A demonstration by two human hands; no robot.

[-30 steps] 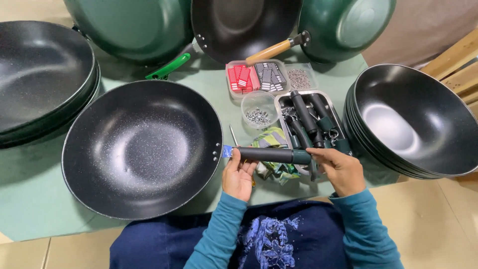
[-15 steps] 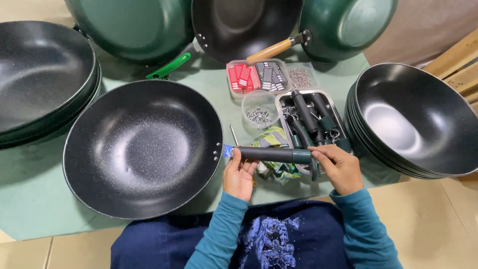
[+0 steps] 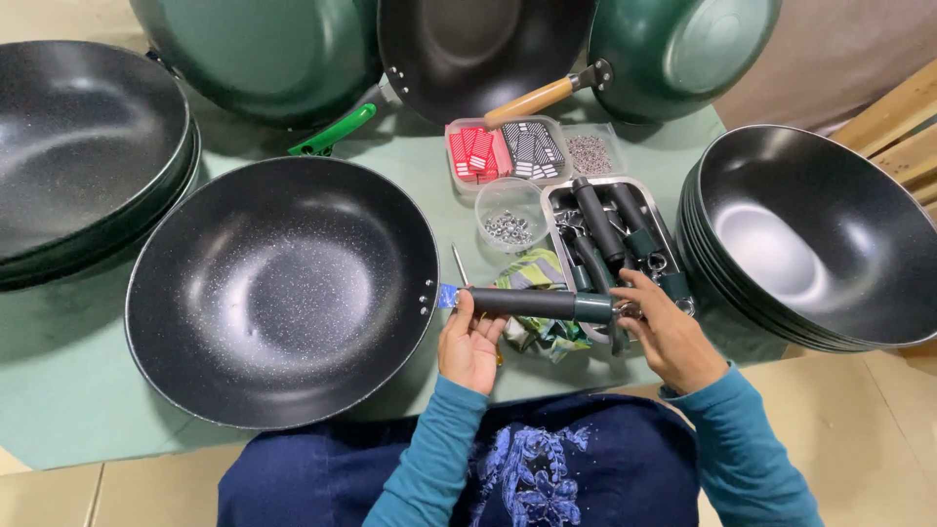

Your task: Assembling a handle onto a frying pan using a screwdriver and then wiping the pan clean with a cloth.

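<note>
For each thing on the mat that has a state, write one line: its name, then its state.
Dark handle: held level by left hand and right hand, at the wok's rim.
Front wok: upright, empty, no handle fixed.
Metal tray: holds more handles.
Round tub: open, holds small metal parts.

Pale green mat (image 3: 78,390) covers my low desk. Beige tiled floor (image 3: 898,429) runs below and right of it. Light wooden slats (image 3: 893,122) upper right, brownish wall (image 3: 839,49) behind; soft, even light.
</note>
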